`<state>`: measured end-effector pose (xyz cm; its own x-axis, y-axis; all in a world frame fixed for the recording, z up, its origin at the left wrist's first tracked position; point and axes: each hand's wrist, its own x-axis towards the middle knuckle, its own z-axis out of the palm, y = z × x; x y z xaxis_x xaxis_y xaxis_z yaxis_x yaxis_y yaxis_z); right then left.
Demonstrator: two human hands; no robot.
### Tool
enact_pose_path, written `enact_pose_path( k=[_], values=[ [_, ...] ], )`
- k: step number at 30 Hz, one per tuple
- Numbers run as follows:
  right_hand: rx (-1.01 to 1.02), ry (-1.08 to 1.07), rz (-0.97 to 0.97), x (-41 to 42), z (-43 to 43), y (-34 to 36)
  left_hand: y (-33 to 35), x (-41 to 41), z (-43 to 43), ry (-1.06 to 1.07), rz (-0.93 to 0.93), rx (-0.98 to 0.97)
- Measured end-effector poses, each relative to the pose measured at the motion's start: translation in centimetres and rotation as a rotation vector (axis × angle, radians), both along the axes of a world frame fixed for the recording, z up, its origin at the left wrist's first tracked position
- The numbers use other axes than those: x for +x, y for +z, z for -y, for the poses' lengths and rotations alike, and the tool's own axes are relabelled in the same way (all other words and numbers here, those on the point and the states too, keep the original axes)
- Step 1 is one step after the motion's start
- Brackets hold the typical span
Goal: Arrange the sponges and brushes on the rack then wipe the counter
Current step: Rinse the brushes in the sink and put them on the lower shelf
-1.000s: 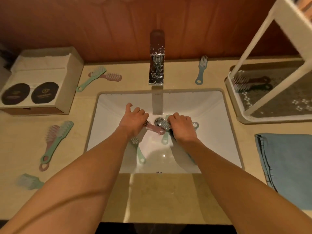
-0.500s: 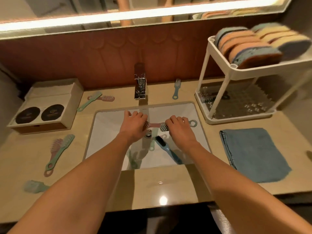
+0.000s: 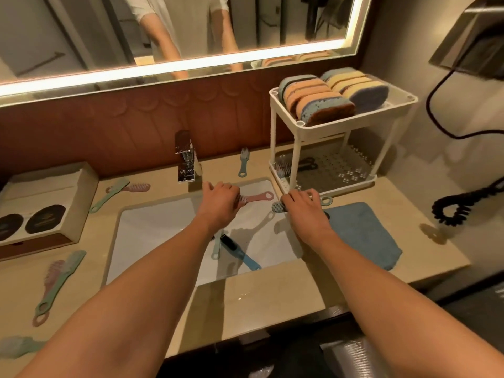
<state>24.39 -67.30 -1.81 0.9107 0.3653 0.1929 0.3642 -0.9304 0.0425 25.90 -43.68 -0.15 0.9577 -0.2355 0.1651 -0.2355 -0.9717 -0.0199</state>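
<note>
While both arms are reaching over the sink (image 3: 152,227) at frame centre, the left hand (image 3: 221,201) is gripping a pink brush (image 3: 256,197); the right hand (image 3: 305,207) is apparently clasping a teal brush (image 3: 279,207), below the rack (image 3: 300,154) at upper right.

A chrome faucet (image 3: 186,162) stands at the back rim of the white sink (image 3: 152,227). At the far left sits a beige box (image 3: 68,197) with two dark round lids (image 3: 45,218) on top. A lit mirror (image 3: 177,36) runs above the brown wall panel (image 3: 122,126), and a black coiled cord (image 3: 461,208) lies at the right.
</note>
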Motion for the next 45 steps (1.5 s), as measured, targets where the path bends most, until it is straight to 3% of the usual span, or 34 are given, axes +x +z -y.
enact_pose_path(
  k=[22,29,36,40,43,45],
  values=[
    [0.191,-0.195,-0.054,7.2,7.7,-2.0,-1.7,9.1,8.8,-0.042,-0.049,-0.005],
    [0.065,-0.214,-0.187,10.3,7.2,-2.3,-3.9,12.3,11.7,-0.060,-0.055,-0.033],
    [0.079,-0.188,-0.216,12.5,7.1,-2.9,-4.1,14.8,13.8,-0.039,-0.220,-0.406],
    [0.145,-0.142,-0.259,13.2,6.9,-3.7,-8.1,16.7,13.4,0.013,-0.249,-0.565],
    [0.274,-0.192,-0.433,14.5,6.7,-4.4,-6.1,15.3,13.9,0.086,-0.242,-0.620],
    [0.345,-0.202,-0.437,15.2,6.5,-5.0,-5.4,14.7,14.1,0.053,-0.254,-0.535]
  ],
)
